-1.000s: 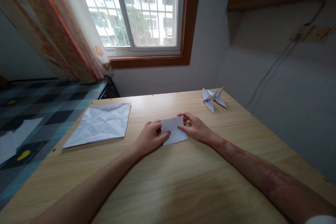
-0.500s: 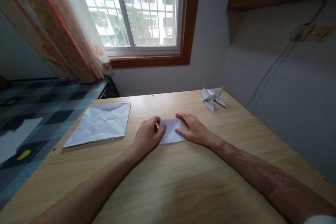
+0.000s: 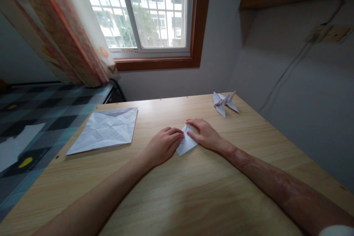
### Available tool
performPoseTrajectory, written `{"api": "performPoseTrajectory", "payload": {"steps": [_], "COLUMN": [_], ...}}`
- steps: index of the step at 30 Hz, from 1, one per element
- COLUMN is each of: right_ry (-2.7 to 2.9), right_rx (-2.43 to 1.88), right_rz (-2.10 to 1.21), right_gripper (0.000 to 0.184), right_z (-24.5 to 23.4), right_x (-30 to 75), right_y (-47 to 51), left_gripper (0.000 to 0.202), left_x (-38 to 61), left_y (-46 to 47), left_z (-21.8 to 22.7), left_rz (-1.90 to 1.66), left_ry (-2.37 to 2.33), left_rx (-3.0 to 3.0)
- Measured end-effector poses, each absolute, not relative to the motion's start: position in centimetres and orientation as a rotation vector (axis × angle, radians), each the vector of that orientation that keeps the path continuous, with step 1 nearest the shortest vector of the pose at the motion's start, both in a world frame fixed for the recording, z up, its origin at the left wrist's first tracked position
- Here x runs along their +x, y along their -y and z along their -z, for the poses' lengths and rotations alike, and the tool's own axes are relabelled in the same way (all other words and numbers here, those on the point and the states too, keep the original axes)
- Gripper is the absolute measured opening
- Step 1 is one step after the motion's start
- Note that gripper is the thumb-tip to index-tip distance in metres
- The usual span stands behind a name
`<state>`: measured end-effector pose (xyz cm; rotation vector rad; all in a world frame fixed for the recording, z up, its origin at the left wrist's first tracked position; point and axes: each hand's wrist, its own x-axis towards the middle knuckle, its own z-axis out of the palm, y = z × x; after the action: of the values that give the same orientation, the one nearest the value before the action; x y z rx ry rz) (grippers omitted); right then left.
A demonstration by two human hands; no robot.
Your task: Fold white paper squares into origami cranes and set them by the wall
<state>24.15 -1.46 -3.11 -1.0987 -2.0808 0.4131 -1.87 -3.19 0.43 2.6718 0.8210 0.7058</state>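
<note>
White paper, small and already folded down (image 3: 186,144), lies on the wooden table (image 3: 177,191) in the middle of the scene, pinned between both hands. The left hand (image 3: 163,146) lies palm down with its fingers spread flat over the left part of the piece, pressing rather than pinching. The right hand (image 3: 203,135) rests on the right edge, fingertips on the paper, thumb tucked underneath or beside it; I cannot tell whether it grips the sheet or only holds it down. What shows of the piece is a pointed flap jutting toward the near side, so I judge the folding to be at an early or middle stage: several creases look done, but the shape is still flat and compact.

Far right on the table sits 1 finished paper crane (image 3: 224,103), well apart from the hands, which suggests how much shaping may remain. To the left lies a larger creased sheet (image 3: 106,129), opened flat with its fold lines showing, untouched.

No container of any kind is visible on the table. Beyond the far edge are a window (image 3: 155,11) and a curtain (image 3: 63,29).
</note>
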Motion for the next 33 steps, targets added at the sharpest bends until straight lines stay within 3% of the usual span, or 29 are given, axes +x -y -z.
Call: {"api": "performPoseTrajectory", "payload": {"steps": [13,18,26,33], "right_ry": [1.985,1.974,2.042,2.023], "right_rx": [-1.125,-1.092,-1.239,-1.134], "right_rz": [-0.444,-0.459,-0.169,-0.368], "right_gripper": [0.033,0.032,0.041,0.033], "right_z": [3.1,3.0,3.1,3.1], "right_x": [23.8,23.8,23.8,23.8], "right_y": [1.7,1.7,2.0,1.8], "left_gripper": [0.039,0.034,0.032,0.029], "left_x": [-2.3,-2.3,-2.2,-2.3], "left_y": [2.8,3.0,3.1,3.1], "left_z": [0.8,0.6,0.4,0.6], "left_rz": [-0.592,-0.606,-0.661,-0.638], "left_ry": [-0.974,-1.144,-1.223,-1.232], "left_rx": [2.801,2.789,2.727,2.736]}}
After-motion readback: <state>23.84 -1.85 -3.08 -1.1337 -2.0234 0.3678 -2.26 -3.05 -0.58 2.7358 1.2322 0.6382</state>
